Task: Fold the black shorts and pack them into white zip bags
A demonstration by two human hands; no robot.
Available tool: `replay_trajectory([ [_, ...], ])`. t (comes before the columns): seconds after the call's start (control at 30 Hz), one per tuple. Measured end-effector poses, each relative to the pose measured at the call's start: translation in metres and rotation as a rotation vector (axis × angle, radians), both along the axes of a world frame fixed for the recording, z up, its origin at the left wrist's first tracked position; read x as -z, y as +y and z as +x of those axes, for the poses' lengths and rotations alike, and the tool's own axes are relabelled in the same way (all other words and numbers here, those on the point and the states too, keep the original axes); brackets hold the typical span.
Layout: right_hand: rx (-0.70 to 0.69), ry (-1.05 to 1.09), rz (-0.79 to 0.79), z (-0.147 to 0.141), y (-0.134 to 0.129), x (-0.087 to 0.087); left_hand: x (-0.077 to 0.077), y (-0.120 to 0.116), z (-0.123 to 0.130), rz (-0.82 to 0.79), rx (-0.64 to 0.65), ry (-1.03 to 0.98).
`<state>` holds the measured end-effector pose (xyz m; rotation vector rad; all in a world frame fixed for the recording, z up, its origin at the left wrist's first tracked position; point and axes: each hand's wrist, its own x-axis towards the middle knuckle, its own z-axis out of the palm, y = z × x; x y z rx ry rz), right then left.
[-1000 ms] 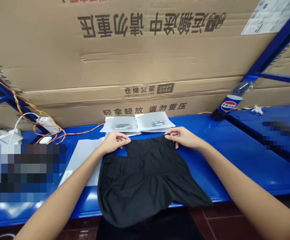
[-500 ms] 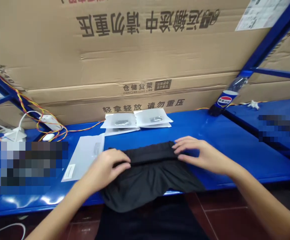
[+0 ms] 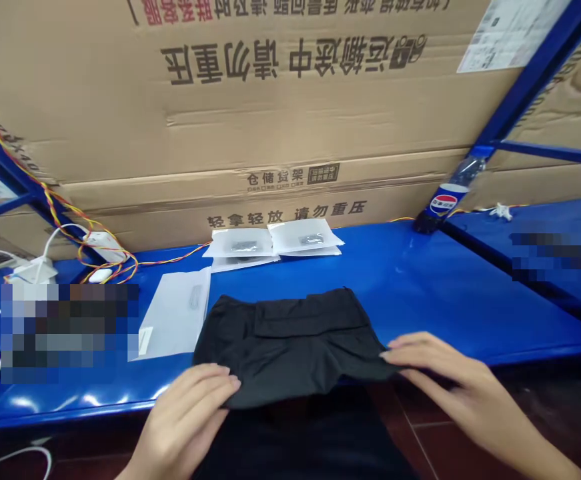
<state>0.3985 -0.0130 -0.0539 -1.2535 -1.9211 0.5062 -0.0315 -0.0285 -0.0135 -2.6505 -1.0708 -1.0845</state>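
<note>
A black cloth garment (image 3: 290, 360) lies at the front edge of the blue table, its far part folded into a flat band and its near edge reaching the table's edge. My left hand (image 3: 185, 413) pinches the garment's near left corner, the thumb underneath and out of sight. On the other side, my right hand (image 3: 445, 373) holds the near right corner between thumb and fingers. Left of the garment lies a frosted plastic bag (image 3: 173, 317) with a white label.
Frosted packets (image 3: 305, 237) lie at the back against a large cardboard box (image 3: 290, 120). A cola bottle (image 3: 443, 203) stands by the right blue post. Cables and a white adapter (image 3: 105, 247) are at the left, beside a blurred patch.
Both hands have moved from the garment's folded band toward me, to its near corners. The right corner is now pinched, and the band lies uncovered. The view has shifted slightly.
</note>
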Motion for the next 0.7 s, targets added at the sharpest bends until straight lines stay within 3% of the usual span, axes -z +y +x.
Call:
replay_trajectory([
  [0.17, 0.228, 0.178, -0.060, -0.021, 0.050, -0.021, -0.015, 0.057, 0.001, -0.348, -0.315, -0.253],
  [0.23, 0.241, 0.178, -0.067, -0.033, 0.077, -0.027, -0.016, 0.084, 0.001, -0.421, -0.417, -0.228],
  [0.3, 0.220, 0.066, -0.089, -0.042, 0.099, -0.027, -0.011, 0.102, 0.001, -0.384, -0.454, -0.098],
  [0.37, 0.202, -0.083, -0.126, -0.048, 0.113, -0.022, -0.006, 0.108, 0.003, -0.301, -0.451, -0.007],
  [0.47, 0.186, -0.198, -0.168, -0.050, 0.121, -0.014, 0.000, 0.098, 0.010, -0.190, -0.373, -0.029],
  [0.6, 0.163, -0.099, -0.286, -0.040, 0.123, -0.017, 0.001, 0.076, 0.022, -0.092, -0.179, -0.093],
  [0.7, 0.187, 0.031, -0.462, -0.025, 0.126, -0.036, 0.003, 0.070, 0.030, -0.076, -0.100, -0.146],
])
